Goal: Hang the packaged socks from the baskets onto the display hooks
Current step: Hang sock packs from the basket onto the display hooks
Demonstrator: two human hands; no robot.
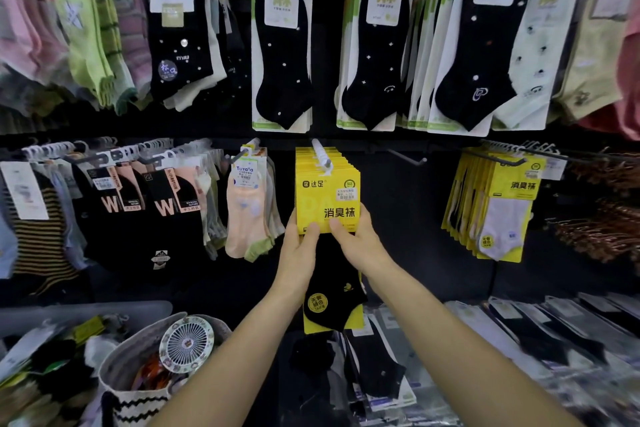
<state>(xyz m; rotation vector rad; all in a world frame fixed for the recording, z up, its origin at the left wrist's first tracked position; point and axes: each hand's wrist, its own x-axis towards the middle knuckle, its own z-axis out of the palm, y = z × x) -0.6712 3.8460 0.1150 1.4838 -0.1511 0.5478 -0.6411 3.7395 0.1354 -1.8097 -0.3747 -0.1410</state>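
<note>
Pinching yellow sock packs [327, 198] between thumbs in front and fingers behind, left hand [299, 246] and right hand [360, 243] side by side. Hanging just above the fingertips on the display hook [320, 152]. Probably light, slick; stiff at the card, soft lower down: best gripped at the card's edges.

Forearms reaching forward, left hand [299, 250] and right hand [358, 243] side by side, fingers [312, 230] pinching sock pack [327, 198].

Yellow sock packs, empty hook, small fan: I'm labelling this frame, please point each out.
yellow sock packs [327, 198], head view, front card's yellow face.
empty hook [407, 156], head view, middle of its wire.
small fan [187, 345], head view, centre of its grille.
</note>
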